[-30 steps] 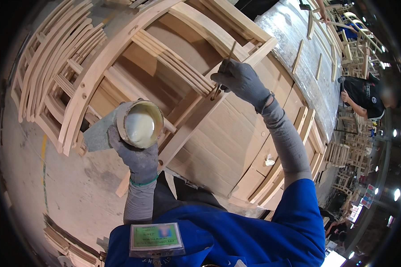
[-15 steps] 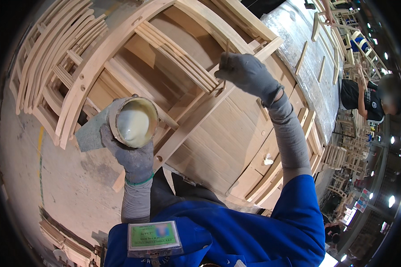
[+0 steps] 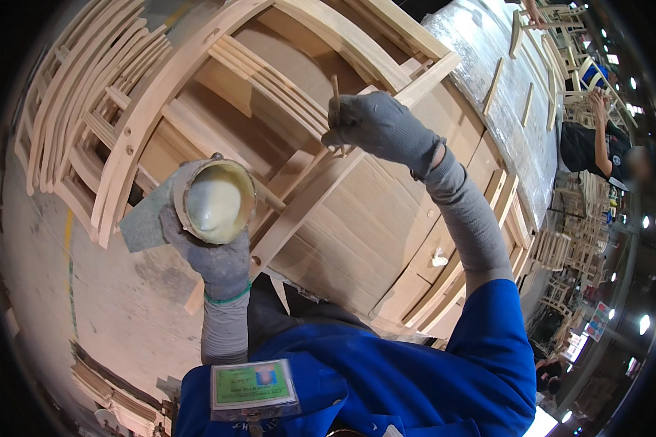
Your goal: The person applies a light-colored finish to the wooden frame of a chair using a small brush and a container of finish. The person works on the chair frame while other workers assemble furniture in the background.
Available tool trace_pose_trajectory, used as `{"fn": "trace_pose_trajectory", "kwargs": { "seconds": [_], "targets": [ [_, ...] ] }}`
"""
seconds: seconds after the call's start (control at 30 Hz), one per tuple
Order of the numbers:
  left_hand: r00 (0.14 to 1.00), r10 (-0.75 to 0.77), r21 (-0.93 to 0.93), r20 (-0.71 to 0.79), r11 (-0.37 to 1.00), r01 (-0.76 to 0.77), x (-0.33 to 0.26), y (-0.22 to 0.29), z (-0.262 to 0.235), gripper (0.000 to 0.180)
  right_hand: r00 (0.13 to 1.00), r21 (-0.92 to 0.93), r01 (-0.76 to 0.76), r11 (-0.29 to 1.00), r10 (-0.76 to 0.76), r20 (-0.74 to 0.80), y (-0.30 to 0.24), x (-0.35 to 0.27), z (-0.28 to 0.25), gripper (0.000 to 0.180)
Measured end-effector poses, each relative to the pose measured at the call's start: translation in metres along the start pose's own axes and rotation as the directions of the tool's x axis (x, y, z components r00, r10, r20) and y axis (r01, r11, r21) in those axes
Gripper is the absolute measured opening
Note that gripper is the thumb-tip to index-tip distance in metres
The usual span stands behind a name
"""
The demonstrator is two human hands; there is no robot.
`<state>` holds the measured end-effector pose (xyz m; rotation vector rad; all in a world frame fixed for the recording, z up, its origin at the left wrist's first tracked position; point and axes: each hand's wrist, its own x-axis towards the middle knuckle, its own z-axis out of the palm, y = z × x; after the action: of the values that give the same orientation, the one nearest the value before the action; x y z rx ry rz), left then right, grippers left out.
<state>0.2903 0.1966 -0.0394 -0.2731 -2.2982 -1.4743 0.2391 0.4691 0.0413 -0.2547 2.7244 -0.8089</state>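
Note:
My left hand (image 3: 217, 261), in a grey glove, is wrapped round a round pot (image 3: 249, 207) with a crusted rim, tilted so that the creamy white liquid (image 3: 217, 202) inside shows. A grey-green sheet (image 3: 147, 218), cloth or paper, sticks out to the left between that hand and the pot. My right hand (image 3: 383, 127), also gloved, pinches a thin wooden stick (image 3: 335, 89). The stick stands nearly upright over a pale wooden frame (image 3: 310, 204), close to where its parallel slats (image 3: 270, 87) meet the rail. The stick's lower tip is partly hidden by my fingers.
Curved wooden frames (image 3: 87, 95) are stacked at the left. Brown cardboard (image 3: 372, 226) lies under the frame. Beyond it, a plastic-wrapped surface (image 3: 514, 138) carries loose wooden strips. A co-worker in a dark shirt (image 3: 587, 149) is at the far right, among more wooden frames.
My right hand has moved left and slightly down along the frame with the stick. My left hand and the pot have hardly shifted.

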Motion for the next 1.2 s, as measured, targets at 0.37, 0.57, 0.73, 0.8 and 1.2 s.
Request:
{"fn": "trace_pose_trajectory", "kwargs": {
  "seconds": [0.37,0.57,0.73,0.8,1.2],
  "targets": [
    [0.942,-0.315,-0.536,0.118,0.778,0.327,0.01,0.041,0.004,0.066,0.936,0.355,-0.097,0.93,0.206,-0.284,-0.02,-0.067,-0.054,0.015],
    [0.623,-0.434,-0.709,0.651,-0.054,0.703,0.014,0.089,-0.003,0.049,0.717,0.573,0.27,0.774,0.236,-0.656,-0.102,-0.149,-0.008,0.02],
    [0.546,-0.209,-0.58,0.811,-0.166,0.798,-0.001,0.114,-0.033,0.053,0.669,0.122,0.273,0.954,-0.097,-0.737,-0.132,-0.18,0.027,0.029],
    [0.548,-0.183,-0.568,0.816,-0.077,0.82,-0.008,0.114,-0.045,0.057,0.673,0.164,0.204,0.965,-0.016,-0.74,-0.147,-0.19,0.035,0.027],
    [0.257,-0.187,-0.289,0.948,-0.173,0.942,-0.045,0.073,-0.09,0.053,0.493,0.412,-0.061,0.909,0.387,-0.779,-0.206,-0.312,0.093,0.016]
  ]
}}
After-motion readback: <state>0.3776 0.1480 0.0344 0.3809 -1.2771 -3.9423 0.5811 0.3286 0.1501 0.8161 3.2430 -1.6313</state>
